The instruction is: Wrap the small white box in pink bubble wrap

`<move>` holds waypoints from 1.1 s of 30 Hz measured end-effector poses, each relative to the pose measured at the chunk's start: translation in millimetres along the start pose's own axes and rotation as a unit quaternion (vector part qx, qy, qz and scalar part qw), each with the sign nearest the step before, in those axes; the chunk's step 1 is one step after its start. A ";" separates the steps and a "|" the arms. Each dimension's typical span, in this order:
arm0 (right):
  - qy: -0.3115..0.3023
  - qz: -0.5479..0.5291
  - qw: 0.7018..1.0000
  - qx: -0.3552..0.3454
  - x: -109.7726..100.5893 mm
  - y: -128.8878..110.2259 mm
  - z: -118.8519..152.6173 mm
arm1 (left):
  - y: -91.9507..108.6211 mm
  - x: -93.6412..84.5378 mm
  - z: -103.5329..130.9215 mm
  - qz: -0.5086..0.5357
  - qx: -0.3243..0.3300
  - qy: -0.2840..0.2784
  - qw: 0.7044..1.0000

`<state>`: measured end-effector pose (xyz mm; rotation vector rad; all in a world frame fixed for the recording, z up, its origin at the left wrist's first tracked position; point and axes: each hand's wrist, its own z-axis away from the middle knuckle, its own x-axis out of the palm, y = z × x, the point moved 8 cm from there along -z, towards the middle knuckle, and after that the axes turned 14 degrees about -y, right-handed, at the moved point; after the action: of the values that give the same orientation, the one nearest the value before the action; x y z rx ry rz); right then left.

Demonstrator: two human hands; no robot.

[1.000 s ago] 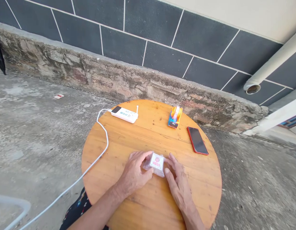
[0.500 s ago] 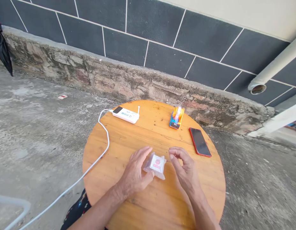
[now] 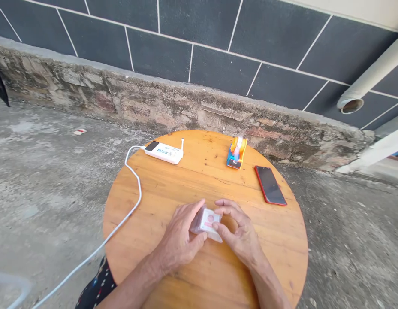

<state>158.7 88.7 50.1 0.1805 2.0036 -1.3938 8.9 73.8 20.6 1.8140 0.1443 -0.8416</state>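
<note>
A small white box with a red print, wrapped in clear plastic (image 3: 207, 222), sits at the near middle of the round wooden table (image 3: 173, 184). My left hand (image 3: 181, 234) grips its left side, thumb at the near edge and fingers along the far left. From the right, my right hand (image 3: 236, 229) has its thumb and forefinger on the box's right side, the fingertips over the wrapper. Part of the box's left side is hidden behind my left hand.
A white device (image 3: 163, 152) with a white cable (image 3: 134, 206) lies at the table's far left. A tape dispenser (image 3: 236, 153) stands at the back, and a red-edged phone (image 3: 270, 185) lies at the right. A stone ledge and tiled wall (image 3: 215, 64) rise behind.
My right hand has moved left, from beside the box onto its right side. My left hand stays at the box. The view has shifted slightly.
</note>
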 end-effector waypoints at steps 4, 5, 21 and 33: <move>-0.001 0.023 1.000 0.000 4.4 0.4 -1.1 | 1.9 -0.4 0.3 -0.002 -0.003 0.002 1.000; 0.002 0.024 1.000 0.001 4.1 0.8 -0.9 | 2.7 -0.9 0.3 -0.002 -0.003 0.002 1.000; 0.065 0.121 0.990 -0.021 6.1 -5.3 -1.9 | 5.4 -5.1 0.8 0.016 0.008 0.026 1.000; 0.027 0.102 0.994 0.017 16.6 -0.4 -8.7 | 0.8 -6.5 1.1 0.040 0.002 0.033 0.999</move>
<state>142.0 91.8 42.2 0.4314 1.9446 -1.3061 3.9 74.4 25.0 1.8398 0.1109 -0.7260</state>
